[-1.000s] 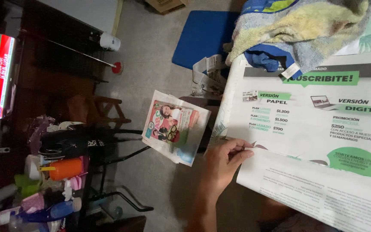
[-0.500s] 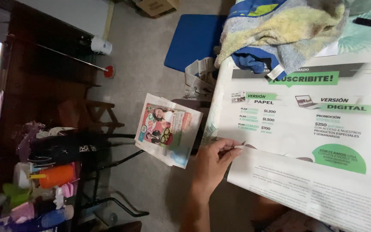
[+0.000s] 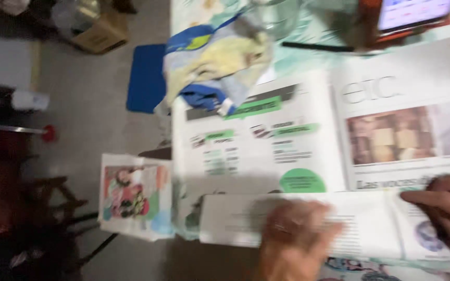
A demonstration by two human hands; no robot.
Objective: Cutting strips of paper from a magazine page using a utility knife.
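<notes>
1. My left hand (image 3: pixel 295 237) lies palm down, fingers loosely spread, flat on the folded newspaper strip (image 3: pixel 308 224). It is motion-blurred, so I cannot tell how hard it presses; there is a ring on one finger.
2. My right hand (image 3: pixel 446 208) sits at the strip's right end, fingers together and curled over the top edge, pressing down rather than pinching, as far as the blur allows.
3. The strip is the near part of the open newspaper (image 3: pixel 266 140), turned up over itself. It runs left to right along the table's near side, with both hands on it, likely to flatten the crease.
4. The open sheet lies flat beyond the fold: green ad blocks on the left page, a photo page (image 3: pixel 391 135) on the right.
5. A bundled cloth (image 3: pixel 220 57), yellow and blue, rests on the sheet's far left corner, partly hanging over the table's left edge.
6. A black pen (image 3: pixel 316 47) and an orange-cased phone (image 3: pixel 412 15) sit well beyond the paper, near the far side; a clear glass vessel (image 3: pixel 277 15) stands next to the cloth.
7. The paper's left edge runs right along the table's left edge, so little slack there.
8. Off the table to the left, a colourful magazine (image 3: pixel 134 200) rests lower down, just beside the strip's left end.
9. A blue mat (image 3: pixel 147 78) and a cardboard box (image 3: pixel 97 34) lie on the floor, well apart from my hands.
</notes>
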